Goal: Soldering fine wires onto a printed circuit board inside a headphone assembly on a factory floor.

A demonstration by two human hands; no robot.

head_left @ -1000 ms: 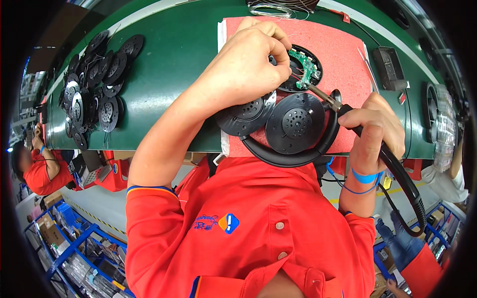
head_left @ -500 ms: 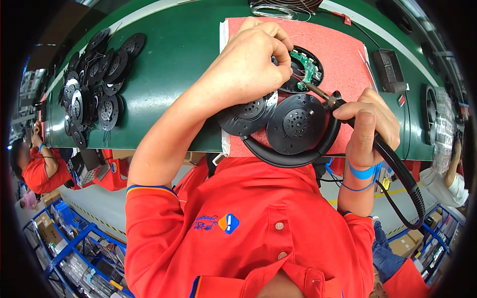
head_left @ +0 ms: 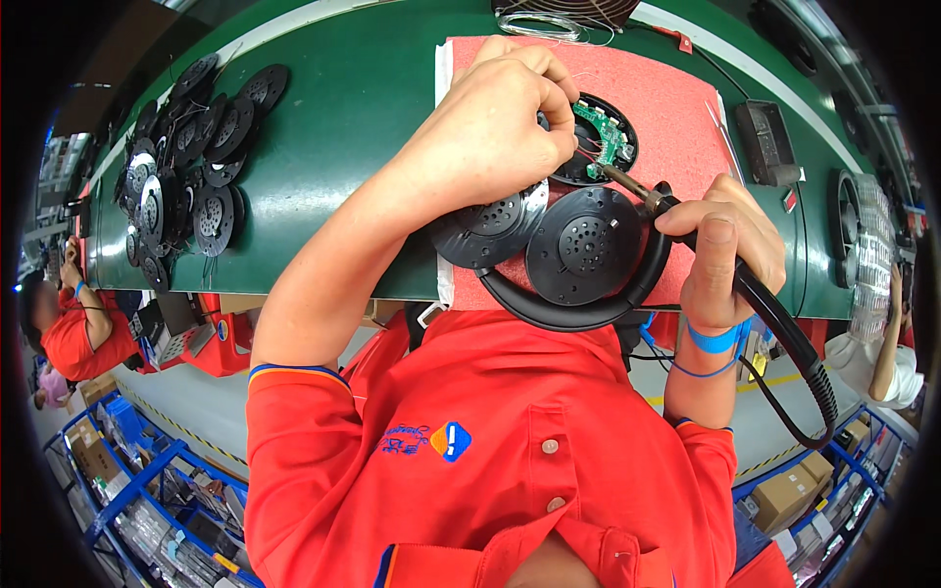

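Note:
A soldering iron is gripped in my right hand, fingers wrapped round its black handle. Its tip touches the lower edge of a green circuit board inside a round black headphone ear cup. Over the left side of that cup, my left hand is closed in a pinch; a thin wire shows by its fingertips, though the grip itself is partly hidden. Fine red wires run near the iron's tip. Close to me lie a black perforated disc, another disc partly under my left wrist, and a black headband.
A pink foam mat lies under the work on a green table. Several black discs are heaped at the left. Behind the mat sits a coil of silvery wire. A dark box and tweezers are at the right.
My right hand and the iron have shifted very slightly; the tip stays at the board. My left hand holds its place. At the far right, another person's arm has risen.

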